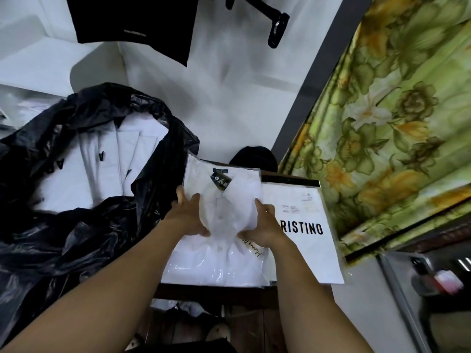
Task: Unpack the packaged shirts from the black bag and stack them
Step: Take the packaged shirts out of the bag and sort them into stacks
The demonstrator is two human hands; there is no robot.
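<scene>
While both sets of fingers clamp the middle of the white shirt in clear crinkly plastic wrap [224, 200], with the left hand [187, 216] on its left side and the right hand [265, 225] on its right, the film bunches between them. Better, I judge, to ease the squeeze, square its edges on the dark wooden stand [204, 293] and press it flat.

Counted:
- one shirt gripped; any packets beneath it are hidden
- one flat white packet printed ARISTINO [300, 225] touching its right edge
- roughly four wrapped white shirts [102, 169] inside the one crumpled black plastic bag [76, 238]
</scene>
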